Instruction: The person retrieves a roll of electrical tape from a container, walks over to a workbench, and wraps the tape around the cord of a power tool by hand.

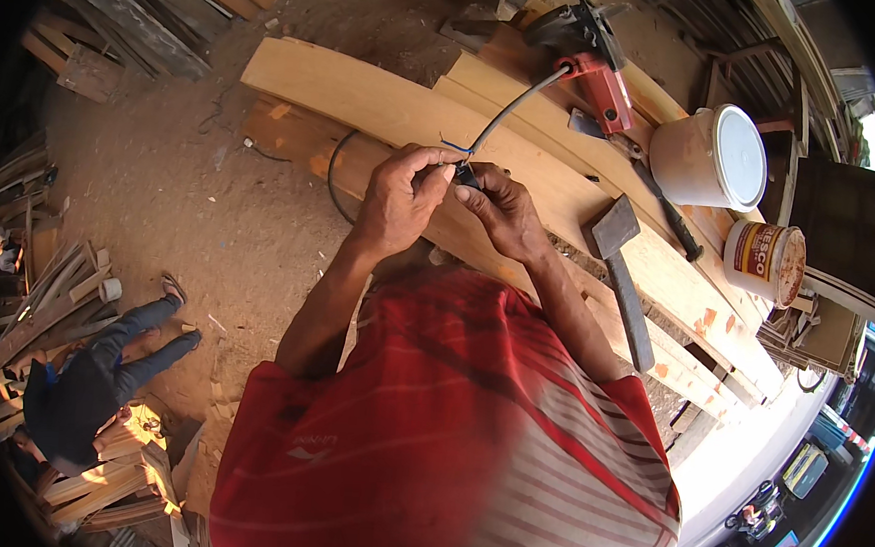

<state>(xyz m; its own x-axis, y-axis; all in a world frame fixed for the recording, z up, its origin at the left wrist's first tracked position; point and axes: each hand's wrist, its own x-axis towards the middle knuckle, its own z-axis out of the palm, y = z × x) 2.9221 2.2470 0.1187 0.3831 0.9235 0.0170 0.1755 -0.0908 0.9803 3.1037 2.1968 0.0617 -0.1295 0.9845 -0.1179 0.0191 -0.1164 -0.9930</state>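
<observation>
In front of my chest, both hands meet at the end of a grey cable [509, 109]. This cable runs up to a red and black power tool [605, 91] lying on the boards. Thin bare-ended wires [455, 146], one of them blue, stick out at the cable's end. My left hand [402, 199] is closed, thumb and forefinger pinching at the wires. A small black part [466, 176], too small to name surely, is gripped between the thumb and fingers of my right hand [509, 214]. Below them lie long wooden planks [369, 87].
A mallet [613, 228] rests on the planks at right, near a long dark-handled tool [676, 220]. Beyond stand a white-lidded bucket [680, 158] and a smaller paint tub [749, 255]. At lower left another person [80, 392] is bent over stacked wood. A black cord [332, 177] loops beside the planks.
</observation>
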